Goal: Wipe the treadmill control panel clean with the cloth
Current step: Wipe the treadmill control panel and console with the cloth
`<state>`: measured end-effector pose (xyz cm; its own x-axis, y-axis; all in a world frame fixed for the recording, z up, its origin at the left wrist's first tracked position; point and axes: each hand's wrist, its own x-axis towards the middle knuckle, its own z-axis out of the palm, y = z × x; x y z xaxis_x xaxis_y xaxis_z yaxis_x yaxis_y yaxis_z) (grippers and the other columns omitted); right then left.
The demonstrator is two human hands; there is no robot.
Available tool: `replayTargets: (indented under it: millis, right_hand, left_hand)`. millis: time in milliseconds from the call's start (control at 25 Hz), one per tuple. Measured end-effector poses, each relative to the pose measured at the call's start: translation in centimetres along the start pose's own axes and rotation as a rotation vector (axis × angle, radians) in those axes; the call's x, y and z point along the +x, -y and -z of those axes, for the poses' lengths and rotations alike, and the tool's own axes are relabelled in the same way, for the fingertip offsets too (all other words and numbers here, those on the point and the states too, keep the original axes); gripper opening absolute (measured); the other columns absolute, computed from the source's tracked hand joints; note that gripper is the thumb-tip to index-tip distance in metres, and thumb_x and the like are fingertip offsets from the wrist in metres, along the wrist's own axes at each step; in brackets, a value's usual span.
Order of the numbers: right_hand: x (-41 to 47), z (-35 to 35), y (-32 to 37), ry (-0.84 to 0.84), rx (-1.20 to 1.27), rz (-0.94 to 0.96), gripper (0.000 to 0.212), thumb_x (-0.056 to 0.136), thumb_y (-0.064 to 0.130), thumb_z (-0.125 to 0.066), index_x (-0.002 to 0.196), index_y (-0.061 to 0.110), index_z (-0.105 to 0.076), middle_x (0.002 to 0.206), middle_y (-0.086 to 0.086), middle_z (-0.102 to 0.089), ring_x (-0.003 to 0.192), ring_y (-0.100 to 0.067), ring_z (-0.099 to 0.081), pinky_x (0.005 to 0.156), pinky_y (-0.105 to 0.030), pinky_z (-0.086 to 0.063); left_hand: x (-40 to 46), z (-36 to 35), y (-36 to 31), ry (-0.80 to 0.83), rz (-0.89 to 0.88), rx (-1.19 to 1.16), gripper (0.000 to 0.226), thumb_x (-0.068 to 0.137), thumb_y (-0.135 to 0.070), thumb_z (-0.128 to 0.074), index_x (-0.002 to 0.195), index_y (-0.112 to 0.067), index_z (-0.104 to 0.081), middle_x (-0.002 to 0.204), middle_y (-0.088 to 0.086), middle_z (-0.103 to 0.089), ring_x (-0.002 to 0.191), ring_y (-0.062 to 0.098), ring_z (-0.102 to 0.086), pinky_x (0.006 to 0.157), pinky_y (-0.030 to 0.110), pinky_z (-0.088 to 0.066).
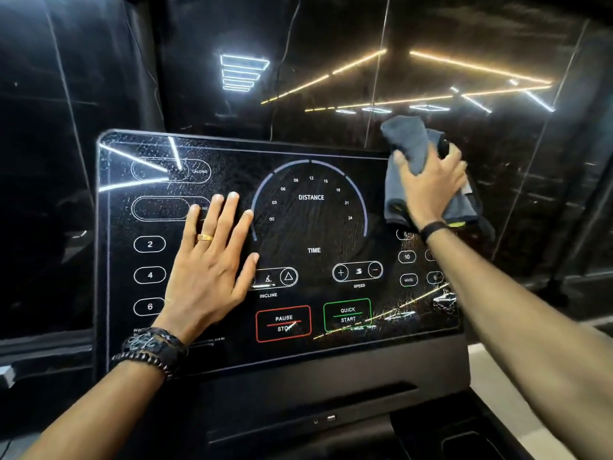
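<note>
Grey cloth [414, 154] sits bunched at the upper right corner of the treadmill control panel [311, 346], held against the glass by the right hand [431, 190], fingers curled into the fabric and gripping it. Cloth covers that corner of the panel and whatever is printed under it; a yellow-green edge shows at its lower side. Left hand [212, 260] lies flat on the panel left of the dial, fingers straight and spread, holding nothing, gold ring [205, 237] on one finger, dark bracelets [151, 351] at the wrist. It hides part of the left ovals and the incline control. Readable on the panel: DISTANCE, TIME, INCLINE, SPEED, PAUSE STOP in a red box, QUICK START in a green box, CALORIE, dial numbers 00 to 24, keys 2, 4, 6 at left, 10 at right. Right forearm cuts off other right-side keys. Small print at the panel's lower left is illegible. Ceiling light reflections streak the glass.
</note>
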<state>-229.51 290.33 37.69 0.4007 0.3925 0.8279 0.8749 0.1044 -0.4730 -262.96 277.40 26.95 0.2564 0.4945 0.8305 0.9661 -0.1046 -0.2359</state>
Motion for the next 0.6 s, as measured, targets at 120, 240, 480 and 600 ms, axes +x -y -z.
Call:
replayTargets:
  millis: [120,240,480,600]
  right_hand:
    - [-5.7,0.5,-2.5,0.106,-0.007,0.437,0.062,0.087,0.062,-0.057,0.133,0.021,-0.056,0.139,-0.019,-0.045,0.115,-0.037,-0.046,0.093,-0.046,-0.037]
    - [-6.3,1.5,-7.7,0.027,0.039,0.097,0.083,0.088,0.080,-0.037,0.129,0.012,-0.060,0.133,-0.026,-0.050,0.115,-0.043,-0.050,0.095,-0.051,-0.041]
    - [-17.8,3.1,-9.3,0.177,-0.006,0.425,0.058,0.085,0.051,-0.060,0.135,0.023,-0.052,0.137,-0.019,-0.042,0.115,-0.034,-0.043,0.095,-0.045,-0.034]
    - [-16.9,3.2,-11.3,0.031,0.001,-0.002,0.066,0.092,0.066,-0.046,0.128,0.013,-0.059,0.130,-0.026,-0.049,0.112,-0.041,-0.049,0.094,-0.049,-0.041]
  left_hand:
    - [-0.1,0.0,0.0,-0.006,0.003,-0.014,0.066,0.099,-0.042,-0.036,0.154,-0.005,-0.034,0.165,0.018,-0.018,0.155,0.033,-0.013,0.125,0.055,-0.010]
    - [0.0,0.0,0.1,-0.004,0.000,-0.010,0.066,0.099,-0.042,-0.036,0.154,-0.005,-0.033,0.166,0.019,-0.018,0.155,0.033,-0.013,0.125,0.056,-0.010]
    - [-0.1,-0.3,0.1,-0.023,-0.006,-0.014,0.065,0.100,-0.041,-0.036,0.153,-0.003,-0.033,0.165,0.020,-0.017,0.154,0.036,-0.014,0.123,0.059,-0.012]
    - [-0.3,-0.2,0.1,-0.023,-0.004,-0.024,0.065,0.100,-0.041,-0.035,0.154,-0.004,-0.032,0.165,0.020,-0.017,0.155,0.035,-0.013,0.124,0.058,-0.011]
